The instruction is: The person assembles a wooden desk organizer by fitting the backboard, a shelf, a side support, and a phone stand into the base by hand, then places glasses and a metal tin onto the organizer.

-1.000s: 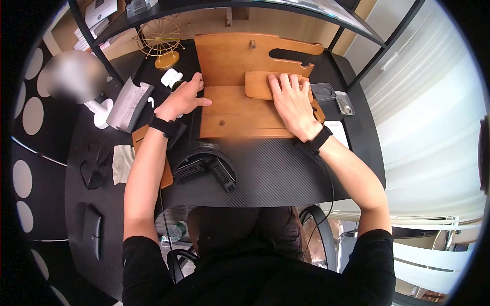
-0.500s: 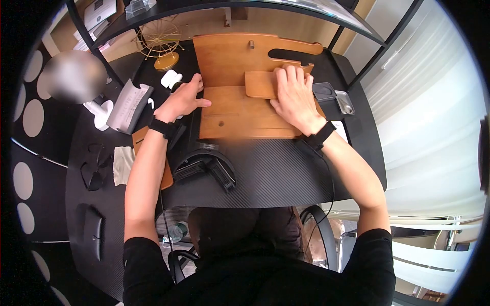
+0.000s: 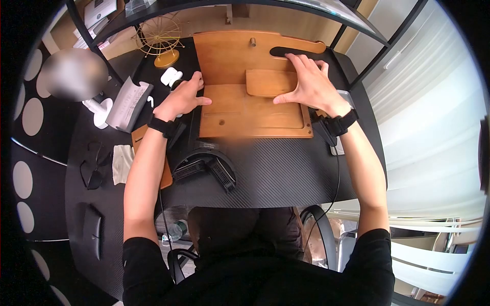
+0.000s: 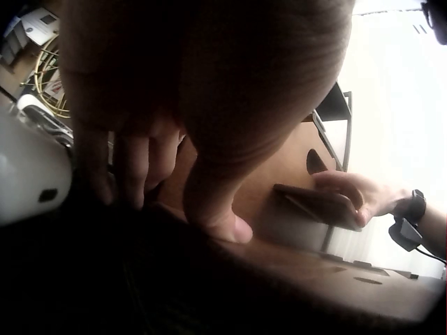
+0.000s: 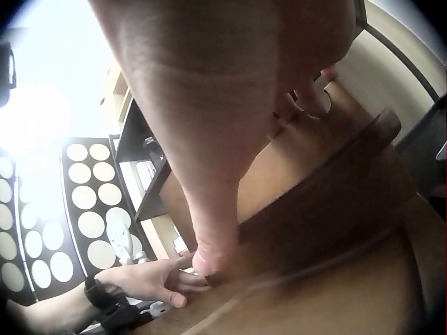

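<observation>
In the head view, the wooden stand (image 3: 222, 58) sits between spread hands: the left hand (image 3: 184, 97) at its left edge, the right hand (image 3: 317, 86) spanning its small shelf (image 3: 268, 84). Left of the stand is an earbud case (image 3: 171, 76), contents unclear.

The left wrist view shows thumb and fingers apart.

In the right wrist view, the step looks like seating the shelf — next calls for steady bracing.

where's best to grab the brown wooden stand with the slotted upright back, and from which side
Probably by its upright back panel, one hand from each side: the panel's left edge is straight, so the left hand could wrap it; toward the right end, the long rounded slot should let the right hand hook its fingers through.
</observation>
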